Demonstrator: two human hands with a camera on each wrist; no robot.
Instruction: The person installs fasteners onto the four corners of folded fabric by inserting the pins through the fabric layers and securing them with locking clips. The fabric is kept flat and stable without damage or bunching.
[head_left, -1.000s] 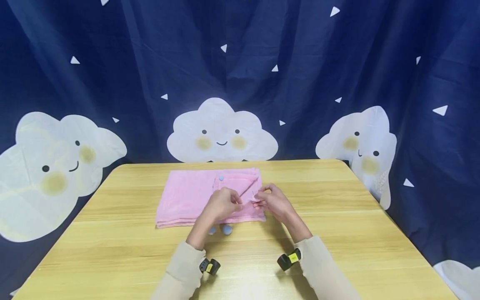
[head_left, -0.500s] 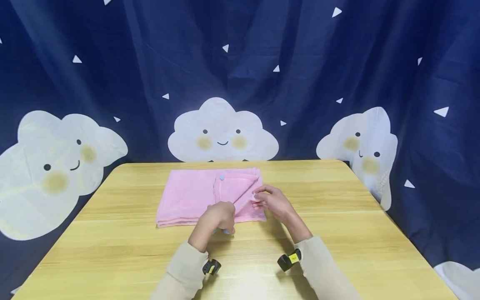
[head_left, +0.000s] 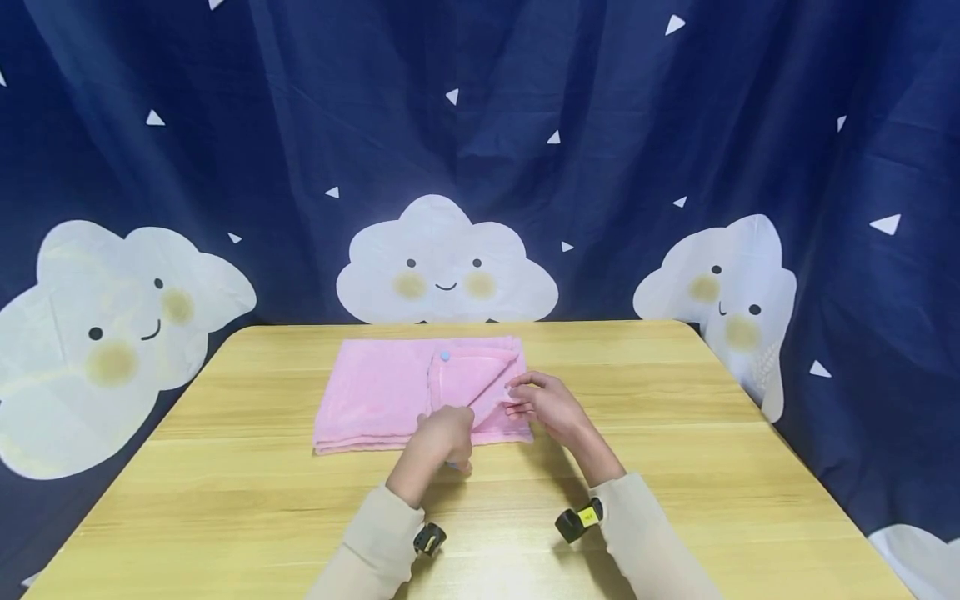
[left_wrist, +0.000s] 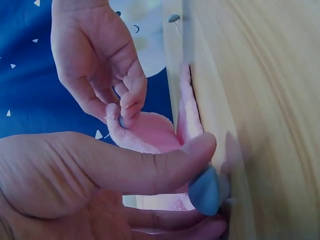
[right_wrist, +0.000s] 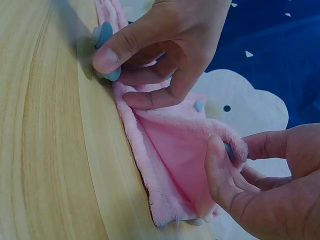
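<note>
A pink plush cloth (head_left: 382,383) lies folded on the table, one corner flap turned up on its right half. My left hand (head_left: 444,437) is at the cloth's near edge. Its thumb and fingers pinch a blue rounded cap (left_wrist: 205,191) close over the wood; a second blue piece (right_wrist: 102,34) shows beside the thumb in the right wrist view. My right hand (head_left: 553,408) pinches the lifted flap of the cloth (right_wrist: 235,140), with a small grey-blue piece (right_wrist: 229,151) between thumb and cloth. Another blue cap (head_left: 445,356) sits on the flap's far corner.
The wooden table (head_left: 660,467) extends around the cloth on all sides. Behind it hangs a dark blue curtain (head_left: 600,167) with white clouds and triangles. A small domed piece with a thin stem (left_wrist: 174,18) shows at the top of the left wrist view.
My left hand has left the flap, come back toward me to the blue pieces at the cloth's near edge, and taken hold there. The right hand has stayed at the flap.
</note>
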